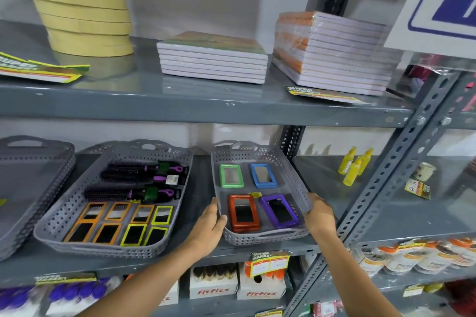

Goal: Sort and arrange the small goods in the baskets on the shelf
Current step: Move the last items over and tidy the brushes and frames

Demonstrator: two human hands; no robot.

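Basket (pixel 260 159) position: on the middle shelf (pixel 322 247), long axis running front to back, near end between my hands. I gripped its side rims, left hand (pixel 210 229) and right hand (pixel 319 216) closed on the walls. Four framed mirrors lay inside. The larger basket (pixel 64 213) sat just beside it leftward; open shelf lay rightward toward the yellow bottles (pixel 355 167).

Grey perforated basket (pixel 260 154) holds 4 mirrors: green (pixel 231 176), blue (pixel 263 175), red (pixel 243 213), purple (pixel 280 211).
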